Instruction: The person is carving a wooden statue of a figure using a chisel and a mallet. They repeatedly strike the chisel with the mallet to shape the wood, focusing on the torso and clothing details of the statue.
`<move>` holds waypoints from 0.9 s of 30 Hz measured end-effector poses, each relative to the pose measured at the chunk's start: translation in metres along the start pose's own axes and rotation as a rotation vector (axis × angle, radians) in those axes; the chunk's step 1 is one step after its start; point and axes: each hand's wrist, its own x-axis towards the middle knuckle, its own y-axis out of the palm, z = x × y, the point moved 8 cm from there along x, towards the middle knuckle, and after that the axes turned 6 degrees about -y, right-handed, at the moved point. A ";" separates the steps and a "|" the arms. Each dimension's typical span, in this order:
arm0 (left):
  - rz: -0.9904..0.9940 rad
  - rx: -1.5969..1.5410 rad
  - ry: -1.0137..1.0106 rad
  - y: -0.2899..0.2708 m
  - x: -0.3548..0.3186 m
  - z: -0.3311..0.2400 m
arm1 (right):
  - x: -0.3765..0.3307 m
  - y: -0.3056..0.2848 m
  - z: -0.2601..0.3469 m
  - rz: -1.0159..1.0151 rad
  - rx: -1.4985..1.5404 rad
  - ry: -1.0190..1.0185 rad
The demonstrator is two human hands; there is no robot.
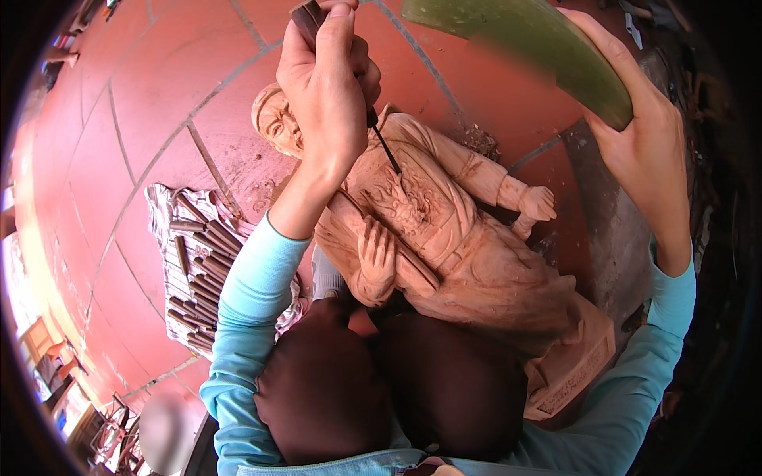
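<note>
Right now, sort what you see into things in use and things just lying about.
In use:
- left hand gripping a carving chisel, tip on the chest of the wooden statue
- right hand holding a green curved mallet

Lying about:
- spare chisels on a cloth
- wood chips on the red tiled floor

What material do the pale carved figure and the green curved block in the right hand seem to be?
The pale carved figure looks like bare, unvarnished wood: matte surface, chips lying beside it. The green curved block in the right hand is probably wood too, dull greenish; uncertain. The left hand holds a thin dark-handled chisel.
</note>
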 end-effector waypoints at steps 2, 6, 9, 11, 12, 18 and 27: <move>0.074 0.024 0.160 0.012 -0.019 -0.021 | -0.014 0.003 -0.012 -0.023 0.152 0.107; 0.353 0.763 0.873 0.057 -0.046 -0.089 | -0.042 0.015 -0.019 0.048 0.279 0.280; 0.339 1.130 0.828 0.046 -0.051 -0.075 | -0.064 0.026 -0.007 0.115 0.290 0.272; 0.222 1.131 0.835 0.005 -0.057 -0.098 | -0.089 0.034 -0.017 0.192 0.277 0.299; 0.140 1.060 0.859 -0.027 -0.058 -0.106 | -0.106 0.038 -0.020 0.239 0.238 0.328; -0.245 1.665 -0.160 -0.301 -0.124 -0.095 | -0.177 0.087 0.001 0.576 0.663 0.665; -0.455 1.557 -0.621 -0.473 -0.288 0.037 | -0.195 0.112 0.009 0.513 0.854 0.766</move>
